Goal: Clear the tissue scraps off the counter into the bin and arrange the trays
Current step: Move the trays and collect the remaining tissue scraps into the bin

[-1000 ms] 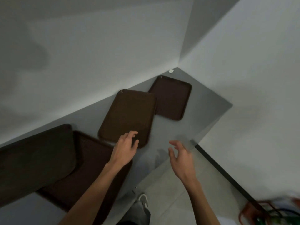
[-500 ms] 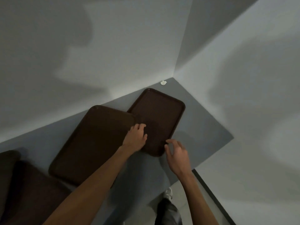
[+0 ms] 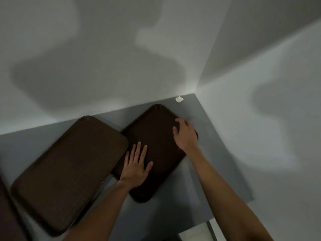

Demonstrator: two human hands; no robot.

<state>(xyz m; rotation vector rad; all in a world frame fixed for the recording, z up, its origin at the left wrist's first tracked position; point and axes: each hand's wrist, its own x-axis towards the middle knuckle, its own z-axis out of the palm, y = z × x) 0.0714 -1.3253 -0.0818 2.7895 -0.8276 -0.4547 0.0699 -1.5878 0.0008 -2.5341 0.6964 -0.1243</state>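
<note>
Both hands are on the corner tray (image 3: 156, 133) now. The left hand (image 3: 137, 168) lies flat, fingers straight and spread, pressing down on the part nearest the counter's front edge. The right hand (image 3: 185, 134) sits over the tray's right rim with its fingers bent. It hides the rim, so I cannot tell whether it has pinched it or only rests there.

On the score so far, the job looks barely under way. One tissue scrap (image 3: 179, 99) lies in the far corner of the counter (image 3: 217, 171), just beyond the corner tray and close to where the walls meet, and no bin is in view. The trays are not lined up either. The corner tray sits at a slant, the middle tray (image 3: 69, 171) lies beside it at its own angle and seems to overlap its left side, and a sliver of a third tray (image 3: 7, 216) shows at the counter's left end. So squaring or stacking them is left to do, by my reading, and so is binning the scrap.

The counter is plain matte grey and tucked into a corner, with white walls (image 3: 121, 66) on two sides carrying soft shadows — dim light all round. A strip of pale floor (image 3: 194, 235) peeks in below the front edge.
</note>
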